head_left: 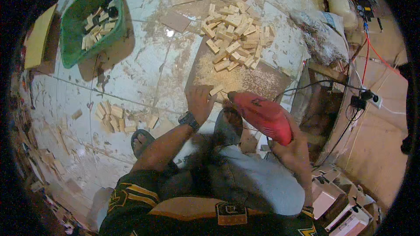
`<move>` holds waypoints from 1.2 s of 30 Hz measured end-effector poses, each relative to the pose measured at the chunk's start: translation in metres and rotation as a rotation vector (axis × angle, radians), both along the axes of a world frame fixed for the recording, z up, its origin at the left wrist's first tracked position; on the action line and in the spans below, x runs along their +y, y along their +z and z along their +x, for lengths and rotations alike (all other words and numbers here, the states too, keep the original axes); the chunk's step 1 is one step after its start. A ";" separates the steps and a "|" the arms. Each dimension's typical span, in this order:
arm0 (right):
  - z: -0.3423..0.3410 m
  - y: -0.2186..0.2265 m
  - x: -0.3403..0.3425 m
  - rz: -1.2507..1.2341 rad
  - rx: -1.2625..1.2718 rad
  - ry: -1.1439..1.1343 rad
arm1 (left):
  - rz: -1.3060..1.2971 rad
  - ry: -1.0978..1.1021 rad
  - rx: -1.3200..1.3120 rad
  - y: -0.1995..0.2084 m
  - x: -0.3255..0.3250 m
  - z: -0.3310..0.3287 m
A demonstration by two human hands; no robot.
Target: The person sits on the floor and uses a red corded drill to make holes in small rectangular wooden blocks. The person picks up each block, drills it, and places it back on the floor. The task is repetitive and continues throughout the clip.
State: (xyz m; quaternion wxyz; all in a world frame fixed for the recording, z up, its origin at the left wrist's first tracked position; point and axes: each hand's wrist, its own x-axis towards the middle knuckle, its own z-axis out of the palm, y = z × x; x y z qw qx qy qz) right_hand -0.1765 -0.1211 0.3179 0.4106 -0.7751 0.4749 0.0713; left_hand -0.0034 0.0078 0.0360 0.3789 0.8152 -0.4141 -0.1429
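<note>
Left hand (199,100) is down on the floor, fingers closed around a small wooden block (216,90), pinning it at the near edge of the sawdust patch (236,78). A dark wristwatch (189,120) sits on that wrist. Right hand (294,148) is wrapped tight around the grip of a red electric drill (261,113), its nose angled down and sitting just beside the held block; whether the bit touches the wood, I cannot tell. A black cord (323,83) runs off to a socket (369,97) on the right. Just beyond the block lies a big heap of wooden blocks (234,39) on a brown board. Further left, a green plastic basket (72,39) holds more blocks, and a smaller stack of blocks (114,117) lies near the sandalled foot (141,140).
</note>
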 end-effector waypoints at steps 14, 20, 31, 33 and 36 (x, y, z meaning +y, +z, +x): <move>0.043 0.018 0.005 0.094 0.071 0.012 | 0.015 -0.015 -0.017 -0.015 0.003 0.000; 0.050 0.023 0.007 0.088 0.106 0.012 | -0.016 -0.011 -0.006 -0.015 0.004 0.000; 0.058 0.024 0.007 -0.124 0.160 0.244 | -0.080 -0.017 0.085 -0.021 0.004 -0.001; 0.065 0.028 0.006 -0.096 0.251 0.247 | -0.038 -0.013 0.017 -0.022 0.003 -0.001; 0.078 0.032 0.004 -0.088 0.328 0.274 | -0.044 -0.018 0.009 -0.021 0.003 0.001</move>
